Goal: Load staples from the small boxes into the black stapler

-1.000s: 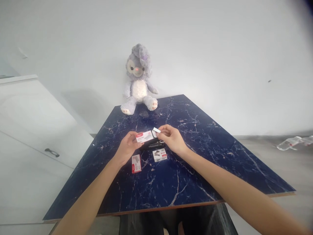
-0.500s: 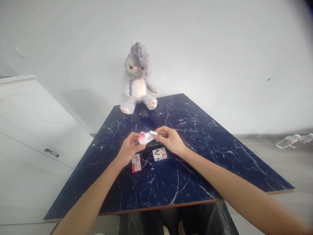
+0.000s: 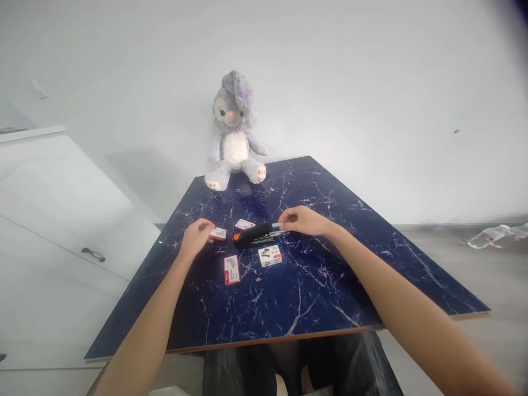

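Observation:
My left hand (image 3: pixel 197 237) is closed on a small red-and-white staple box (image 3: pixel 218 234), held low at the left of the stapler. The black stapler (image 3: pixel 253 235) with an orange tip lies on the table, its metal parts sticking out to the right. At that right end, my right hand (image 3: pixel 304 220) has its fingers pinched together; what lies between them is too small to make out. Behind the stapler is a red-edged white box (image 3: pixel 244 224). In front of it are a white box with a dark picture (image 3: pixel 269 256) and another red-and-white staple box (image 3: pixel 231 270).
A grey plush toy (image 3: pixel 235 137) sits at the back of the dark blue marbled table (image 3: pixel 322 286), against the wall. White drawers (image 3: pixel 61 247) stand at the left. Clear plastic bottles (image 3: pixel 489 236) lie on the floor at right.
My hands have moved apart. The left has carried its staple box left and down; the right has gone from the box to the stapler's right end. The stapler is now uncovered.

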`<action>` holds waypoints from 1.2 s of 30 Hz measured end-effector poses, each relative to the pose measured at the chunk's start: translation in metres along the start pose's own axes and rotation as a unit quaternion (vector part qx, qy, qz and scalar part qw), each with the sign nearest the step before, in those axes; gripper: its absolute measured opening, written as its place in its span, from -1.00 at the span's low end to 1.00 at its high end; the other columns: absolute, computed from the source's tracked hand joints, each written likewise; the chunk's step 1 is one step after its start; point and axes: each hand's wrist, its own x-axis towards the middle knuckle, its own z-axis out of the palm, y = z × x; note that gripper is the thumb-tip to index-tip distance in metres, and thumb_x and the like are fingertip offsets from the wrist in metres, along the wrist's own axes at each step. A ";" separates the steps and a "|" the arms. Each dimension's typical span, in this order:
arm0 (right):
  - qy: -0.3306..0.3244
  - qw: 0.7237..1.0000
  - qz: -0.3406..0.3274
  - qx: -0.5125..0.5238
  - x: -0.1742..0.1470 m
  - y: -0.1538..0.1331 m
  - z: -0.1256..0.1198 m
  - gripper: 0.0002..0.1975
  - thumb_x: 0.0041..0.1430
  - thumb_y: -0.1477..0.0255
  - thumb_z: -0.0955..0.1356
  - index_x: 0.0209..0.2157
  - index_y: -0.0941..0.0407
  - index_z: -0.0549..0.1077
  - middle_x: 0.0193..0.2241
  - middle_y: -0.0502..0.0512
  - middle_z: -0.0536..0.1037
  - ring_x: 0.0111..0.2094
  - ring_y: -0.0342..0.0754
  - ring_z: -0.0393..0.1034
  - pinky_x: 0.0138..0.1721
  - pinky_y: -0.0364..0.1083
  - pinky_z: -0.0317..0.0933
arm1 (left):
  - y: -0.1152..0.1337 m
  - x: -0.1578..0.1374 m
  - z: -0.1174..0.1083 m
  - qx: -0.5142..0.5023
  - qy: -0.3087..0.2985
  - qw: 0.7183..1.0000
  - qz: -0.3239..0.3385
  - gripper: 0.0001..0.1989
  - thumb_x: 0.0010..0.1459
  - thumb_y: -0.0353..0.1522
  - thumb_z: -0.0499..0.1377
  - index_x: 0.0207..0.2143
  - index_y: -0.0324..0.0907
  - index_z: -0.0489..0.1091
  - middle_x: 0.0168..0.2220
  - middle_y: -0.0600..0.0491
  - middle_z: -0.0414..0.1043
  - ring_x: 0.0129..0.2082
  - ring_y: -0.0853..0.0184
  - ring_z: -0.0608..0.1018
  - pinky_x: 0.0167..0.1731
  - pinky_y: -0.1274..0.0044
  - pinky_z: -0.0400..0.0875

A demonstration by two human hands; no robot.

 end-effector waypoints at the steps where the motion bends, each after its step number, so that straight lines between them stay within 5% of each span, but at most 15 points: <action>1: -0.018 1.000 -0.001 -0.001 -0.001 0.001 -0.001 -0.77 -0.03 0.26 0.47 -0.33 0.07 0.60 -0.40 0.00 0.62 -0.38 -0.04 0.48 -0.28 -0.08 0.29 | -0.002 0.000 -0.001 0.082 -0.010 0.996 0.031 -0.83 0.07 -0.24 0.23 -0.35 -0.15 0.51 -0.38 0.01 0.56 -0.38 0.22 0.57 -0.30 0.40 0.45; 5: -0.068 0.997 -0.008 -0.034 -0.003 0.001 0.001 -0.82 -0.05 0.30 0.47 -0.36 0.05 0.61 -0.41 -0.01 0.63 -0.39 -0.04 0.50 -0.34 -0.10 0.29 | 0.004 -0.006 0.002 0.230 0.025 0.958 0.169 -0.80 0.17 -0.23 0.16 -0.30 -0.12 0.53 -0.24 -0.04 0.58 -0.20 0.13 0.55 -0.10 0.34 0.37; 10: -0.059 0.997 -0.015 -0.057 -0.003 0.001 0.000 -0.87 -0.10 0.34 0.49 -0.41 0.02 0.62 -0.43 -0.02 0.64 -0.39 -0.02 0.51 -0.34 -0.09 0.31 | 0.017 -0.015 0.015 0.154 0.035 0.967 0.202 -0.77 0.23 -0.23 0.11 -0.23 -0.11 0.52 -0.20 -0.03 0.57 -0.19 0.17 0.55 -0.10 0.39 0.38; 15: -0.066 0.997 0.007 -0.027 -0.002 0.004 -0.004 -0.84 -0.11 0.31 0.50 -0.40 0.01 0.63 -0.43 -0.01 0.64 -0.39 -0.01 0.52 -0.34 -0.09 0.34 | 0.028 -0.027 0.025 0.132 -0.032 0.960 0.247 -0.77 0.25 -0.22 0.11 -0.20 -0.10 0.52 -0.16 -0.03 0.55 -0.12 0.17 0.52 -0.06 0.38 0.38; 26: -0.073 0.995 0.017 -0.062 0.000 0.010 -0.003 -0.84 -0.09 0.31 0.49 -0.38 0.01 0.60 -0.38 -0.02 0.65 -0.36 0.00 0.53 -0.30 -0.06 0.35 | 0.037 -0.039 0.027 0.102 -0.156 0.953 0.237 -0.66 0.19 -0.17 0.18 -0.03 -0.07 0.50 -0.15 -0.06 0.50 -0.19 0.17 0.53 -0.18 0.39 0.44; 31: -0.048 0.996 0.010 -0.077 -0.001 0.009 -0.006 -0.77 -0.05 0.26 0.48 -0.30 0.02 0.56 -0.30 0.04 0.65 -0.33 0.01 0.52 -0.31 -0.06 0.33 | 0.038 -0.039 0.028 0.124 -0.173 0.943 0.256 -0.58 0.10 -0.20 0.28 0.03 -0.02 0.49 -0.12 -0.05 0.50 -0.12 0.11 0.51 -0.08 0.32 0.38; 36: -0.034 0.993 0.050 -0.103 -0.003 0.003 -0.008 -0.91 0.00 0.48 0.38 -0.38 0.05 0.46 -0.48 0.01 0.63 -0.42 0.01 0.50 -0.35 -0.07 0.27 | 0.033 -0.037 0.029 0.150 -0.173 0.939 0.256 -0.54 0.07 -0.21 0.31 0.06 -0.01 0.47 -0.07 -0.06 0.47 -0.03 0.06 0.49 -0.01 0.28 0.34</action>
